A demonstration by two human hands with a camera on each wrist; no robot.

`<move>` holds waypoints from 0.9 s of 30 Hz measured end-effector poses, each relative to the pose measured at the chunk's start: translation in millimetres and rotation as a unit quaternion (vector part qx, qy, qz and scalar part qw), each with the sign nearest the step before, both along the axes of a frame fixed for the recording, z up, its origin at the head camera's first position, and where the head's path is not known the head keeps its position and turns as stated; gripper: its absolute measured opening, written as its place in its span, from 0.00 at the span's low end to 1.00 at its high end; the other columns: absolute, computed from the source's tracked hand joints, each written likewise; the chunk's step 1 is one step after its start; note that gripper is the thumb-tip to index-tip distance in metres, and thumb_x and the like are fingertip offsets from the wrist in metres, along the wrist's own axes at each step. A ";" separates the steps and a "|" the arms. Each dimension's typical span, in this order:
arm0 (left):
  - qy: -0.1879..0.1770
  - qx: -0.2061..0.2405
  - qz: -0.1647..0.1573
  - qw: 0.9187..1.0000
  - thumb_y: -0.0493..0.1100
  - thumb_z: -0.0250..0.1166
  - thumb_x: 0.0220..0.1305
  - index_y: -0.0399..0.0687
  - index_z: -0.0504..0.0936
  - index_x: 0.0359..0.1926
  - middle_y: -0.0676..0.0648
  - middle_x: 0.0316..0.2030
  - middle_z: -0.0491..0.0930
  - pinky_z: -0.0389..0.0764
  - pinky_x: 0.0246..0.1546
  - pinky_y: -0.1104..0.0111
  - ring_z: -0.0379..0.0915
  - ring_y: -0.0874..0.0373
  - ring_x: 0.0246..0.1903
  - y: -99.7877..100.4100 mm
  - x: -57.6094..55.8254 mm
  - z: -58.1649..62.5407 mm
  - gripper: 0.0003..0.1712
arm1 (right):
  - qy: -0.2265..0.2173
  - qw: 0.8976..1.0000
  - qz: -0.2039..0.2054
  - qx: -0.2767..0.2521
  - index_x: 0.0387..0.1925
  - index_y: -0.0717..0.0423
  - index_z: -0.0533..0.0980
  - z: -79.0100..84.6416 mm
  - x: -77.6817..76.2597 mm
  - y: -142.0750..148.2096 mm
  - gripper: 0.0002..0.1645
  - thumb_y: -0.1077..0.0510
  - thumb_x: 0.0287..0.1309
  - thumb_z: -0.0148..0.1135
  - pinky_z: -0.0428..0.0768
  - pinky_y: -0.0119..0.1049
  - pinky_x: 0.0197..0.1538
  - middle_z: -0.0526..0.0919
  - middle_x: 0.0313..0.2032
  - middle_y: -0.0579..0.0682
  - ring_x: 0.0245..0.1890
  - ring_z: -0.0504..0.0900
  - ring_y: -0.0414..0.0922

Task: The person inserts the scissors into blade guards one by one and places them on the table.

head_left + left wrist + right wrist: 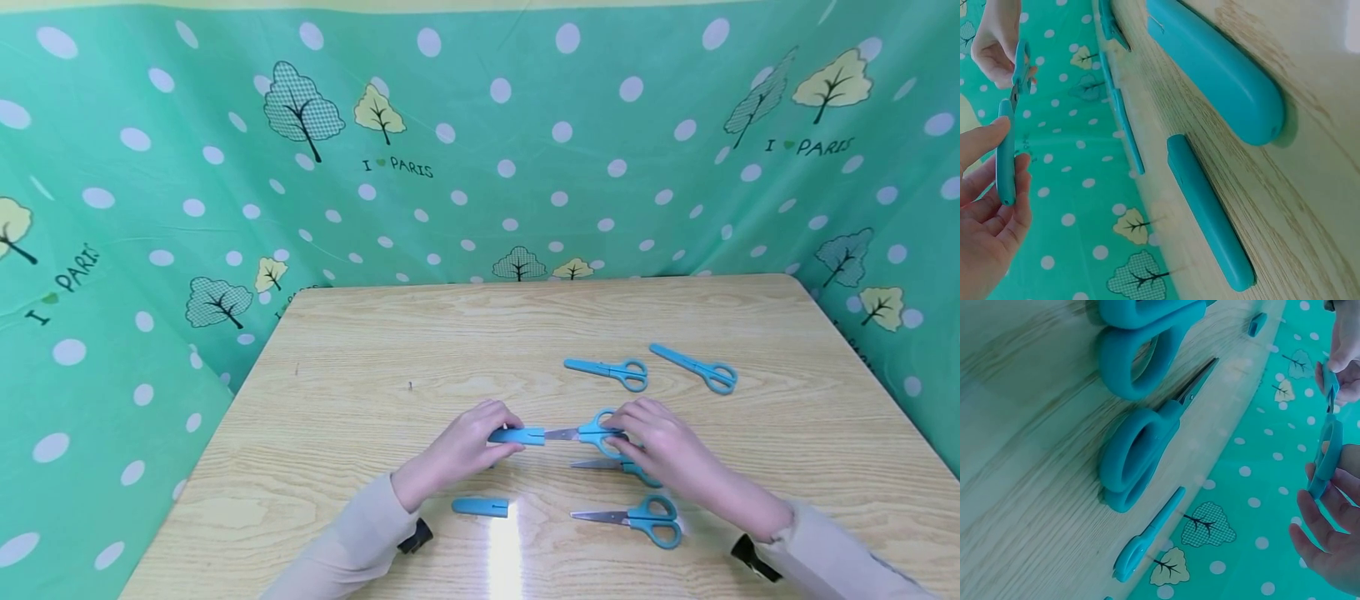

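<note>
My left hand (pixel 468 440) pinches a blue scissors cover (pixel 517 436) between thumb and fingers. Opposite it, my right hand (pixel 667 440) grips blue-handled scissors (pixel 589 433) by the finger loops. Their blade tips meet the cover's mouth; how deep they reach inside cannot be told. Below the right hand, uncovered scissors (pixel 600 463) lie partly hidden by it. Nearer the front are more uncovered scissors (pixel 637 518), blades pointing left. One loose cover (pixel 480 507) rests by the left forearm, and the left wrist view shows another cover (pixel 1210 212) on the table.
Two covered scissors lie at the back right of the wooden table (pixel 375 333): one pair (pixel 607 369) left of the other pair (pixel 693 367). A green dotted cloth (pixel 465 117) hangs behind and beside the table. Light glares on the tabletop near the front.
</note>
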State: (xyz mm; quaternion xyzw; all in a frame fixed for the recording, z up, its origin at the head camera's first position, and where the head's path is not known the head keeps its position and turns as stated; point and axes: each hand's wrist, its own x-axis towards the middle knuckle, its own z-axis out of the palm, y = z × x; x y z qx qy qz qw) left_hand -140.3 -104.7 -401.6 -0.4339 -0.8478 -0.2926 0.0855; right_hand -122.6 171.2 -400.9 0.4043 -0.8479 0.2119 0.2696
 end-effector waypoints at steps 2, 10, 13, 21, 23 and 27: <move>0.003 0.000 -0.003 1.000 0.41 0.65 0.52 0.42 0.76 0.36 0.51 0.31 0.76 0.72 0.34 0.83 0.69 0.64 0.32 1.0 0.4 0.3 0.11 | 0.001 1.000 0.004 -0.001 0.30 0.56 0.78 -0.2 0.0 -1.0 0.26 0.44 0.63 0.40 0.74 0.32 0.37 0.79 0.29 0.42 0.31 0.74 0.39; 0.018 -0.001 -0.009 1.000 0.40 0.66 0.51 0.42 0.76 0.36 0.51 0.32 0.76 0.72 0.35 0.83 0.70 0.63 0.33 4.7 1.7 0.1 0.11 | 0.000 1.000 0.011 -0.003 0.29 0.57 0.78 0.0 0.0 -4.2 0.26 0.45 0.63 0.40 0.74 0.31 0.37 0.79 0.29 0.43 0.31 0.74 0.40; 0.024 -0.001 -0.009 1.000 0.40 0.66 0.51 0.41 0.76 0.36 0.51 0.31 0.76 0.72 0.35 0.83 0.70 0.64 0.32 5.5 2.1 0.1 0.11 | -0.003 1.000 0.008 0.001 0.29 0.57 0.78 0.6 0.5 -4.8 0.25 0.45 0.63 0.41 0.75 0.32 0.37 0.79 0.29 0.43 0.31 0.74 0.39; 0.018 0.000 -0.012 1.000 0.40 0.64 0.53 0.41 0.76 0.37 0.51 0.32 0.77 0.72 0.35 0.83 0.70 0.64 0.32 7.8 3.0 0.4 0.11 | -0.014 1.000 0.003 0.007 0.29 0.56 0.78 0.6 0.9 -5.9 0.13 0.51 0.55 0.55 0.75 0.33 0.37 0.79 0.29 0.43 0.31 0.74 0.39; 0.018 0.002 -0.013 1.000 0.41 0.64 0.53 0.41 0.76 0.37 0.51 0.32 0.77 0.72 0.36 0.83 0.71 0.64 0.33 8.5 3.0 -0.6 0.11 | -0.012 1.000 0.005 0.004 0.29 0.57 0.78 0.0 0.4 -6.3 0.18 0.48 0.59 0.50 0.76 0.34 0.37 0.79 0.29 0.43 0.31 0.74 0.39; 0.029 0.007 -0.015 0.999 0.41 0.64 0.53 0.40 0.77 0.37 0.51 0.32 0.77 0.72 0.36 0.83 0.71 0.63 0.33 9.7 2.1 -2.7 0.11 | -0.012 1.000 0.004 0.003 0.29 0.56 0.78 -1.1 -0.1 -6.0 0.16 0.49 0.58 0.52 0.76 0.33 0.37 0.79 0.28 0.43 0.31 0.74 0.39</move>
